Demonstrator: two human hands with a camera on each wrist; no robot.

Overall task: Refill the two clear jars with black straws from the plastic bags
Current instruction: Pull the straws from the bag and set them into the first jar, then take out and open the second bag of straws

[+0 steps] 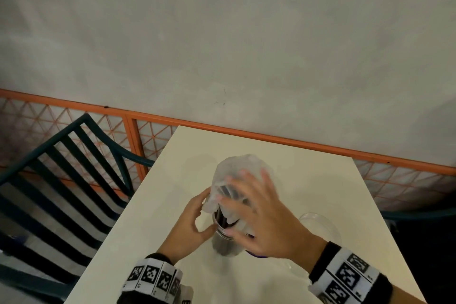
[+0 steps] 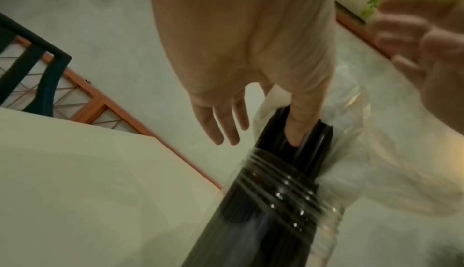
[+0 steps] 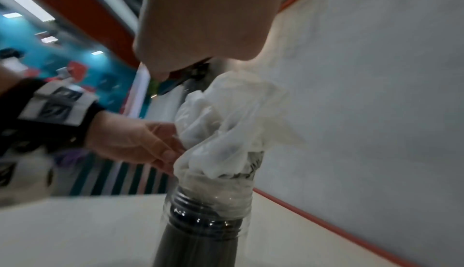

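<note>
White table (image 1: 308, 180); bag (image 1: 237, 175) hides straw tops, right hand (image 1: 261, 215) blurred

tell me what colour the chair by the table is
Dark teal chair, clearest in the head view.

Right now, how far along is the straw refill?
Done: one clear jar already holds black straws. In hand: the plastic bag still sits over their tops; the left hand touches them, and the right hand hovers open. Left: remove the bag, fill the second jar.
</note>
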